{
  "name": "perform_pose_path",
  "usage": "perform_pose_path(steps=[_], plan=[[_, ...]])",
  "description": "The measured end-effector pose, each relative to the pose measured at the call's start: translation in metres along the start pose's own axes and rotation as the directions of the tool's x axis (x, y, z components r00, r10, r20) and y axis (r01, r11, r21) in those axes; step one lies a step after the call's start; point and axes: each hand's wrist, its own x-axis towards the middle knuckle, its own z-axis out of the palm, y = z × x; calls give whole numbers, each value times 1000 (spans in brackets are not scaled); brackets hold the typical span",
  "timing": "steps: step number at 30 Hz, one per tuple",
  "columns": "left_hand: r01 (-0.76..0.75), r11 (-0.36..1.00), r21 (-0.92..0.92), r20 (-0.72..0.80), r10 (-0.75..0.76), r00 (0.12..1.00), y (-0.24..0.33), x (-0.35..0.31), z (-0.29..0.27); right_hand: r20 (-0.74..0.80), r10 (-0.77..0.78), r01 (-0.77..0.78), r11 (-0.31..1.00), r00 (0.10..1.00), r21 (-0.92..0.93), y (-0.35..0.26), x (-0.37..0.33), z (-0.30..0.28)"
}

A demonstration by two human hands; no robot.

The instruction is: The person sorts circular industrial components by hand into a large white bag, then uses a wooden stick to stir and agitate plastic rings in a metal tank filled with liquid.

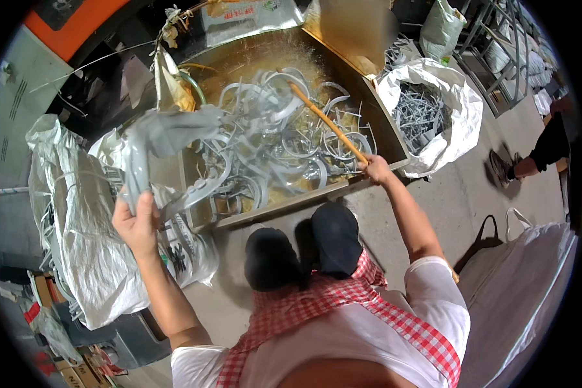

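While the left hand (136, 223) clamps a limp, light grey sheet (165, 139) over the tank (394, 145), the right hand (376, 169) fists a stiff stick (328, 123), best held at its end.

Grey curved strips (265, 149) crowd the metal trough (381, 129); sacks (77, 220) block the left, another sack (459, 110) far right; near floor (459, 194) lies open.

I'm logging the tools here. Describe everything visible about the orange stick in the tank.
The orange stick is a long, thin, straight rod, plain and smooth, possibly wood or plastic. It slants from the right hand, which closes on its near end at the tank's front rim, up and left into the tank. Its far end rests among grey curved pieces in yellowish liquid.
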Motion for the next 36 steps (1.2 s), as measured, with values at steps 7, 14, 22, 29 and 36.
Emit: perform_pose_path(steps=[7,14,22,29,36], plan=[[166,954,-249,-278,-234,932,-67,36,33,39,161,-147,958,986,-245,15,-7,-10],[89,987,133,-262,-51,964,-130,27,137,56,249,-230,947,967,-225,24,-84,-42],[275,923,270,187,-331,925,-197,-5,276,146,267,-246,958,952,-149,45,-119,-53],[226,901,369,240,-327,914,-263,-2,352,209,333,-316,942,919,-112,33,-119,-60],[97,766,635,468,-482,740,-331,-17,385,234,320,-343,937,918,63,56,-123,-57]])
